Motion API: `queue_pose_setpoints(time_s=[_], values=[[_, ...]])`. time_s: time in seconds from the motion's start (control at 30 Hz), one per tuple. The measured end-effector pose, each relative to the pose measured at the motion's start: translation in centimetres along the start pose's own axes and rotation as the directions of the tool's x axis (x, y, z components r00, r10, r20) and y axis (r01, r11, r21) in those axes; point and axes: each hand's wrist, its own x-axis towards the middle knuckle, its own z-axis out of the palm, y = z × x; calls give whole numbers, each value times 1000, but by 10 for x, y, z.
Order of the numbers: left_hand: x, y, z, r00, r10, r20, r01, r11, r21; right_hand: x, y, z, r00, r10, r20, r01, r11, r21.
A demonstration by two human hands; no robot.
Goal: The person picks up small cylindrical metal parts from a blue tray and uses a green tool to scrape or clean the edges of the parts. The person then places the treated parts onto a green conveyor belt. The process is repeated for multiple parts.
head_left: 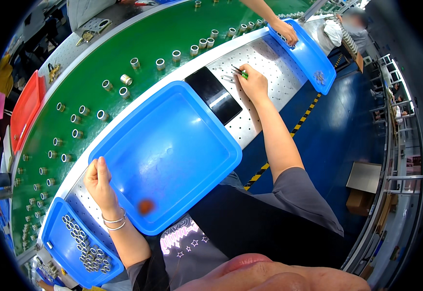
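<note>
A big blue tray lies tilted in front of me, its inside bare except for a blurred orange-brown spot near the lower corner. My left hand is closed at the tray's left rim, thumb pointing up. Its curled fingers hide whatever they may hold. Beyond the tray's right corner, my right hand is closed on tweezers with a dark tip and a green part. The tips hang over the perforated metal bench, beside a flat black panel that touches the tray.
Several metal rings stand on the curved green conveyor along the bench. A smaller blue tray at lower left holds many rings. At upper right, another person's hand reaches into a long blue tray. A red tray leans at far left.
</note>
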Motion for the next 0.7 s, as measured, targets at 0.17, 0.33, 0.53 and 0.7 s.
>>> queue_pose_setpoints(time_s=[0.17, 0.33, 0.53, 0.7], values=[[0, -2, -4, 1000, 22, -3, -21, 999, 47, -1, -2, 1, 1000, -8, 7, 8, 1000, -14], [1, -4, -5, 1000, 22, 21, -22, 1000, 2, -2, 8, 4, 1000, 15, -7, -15, 999, 40], [0, 2, -8, 1000, -19, -7, 19, 998, -58, 43, 53, -14, 986, 144, -83, -112, 945, 306], [1, 0, -5, 1000, -3, -16, 3, 1000, 8, 96, 160, -32, 945, 184, -270, -251, 938, -239]])
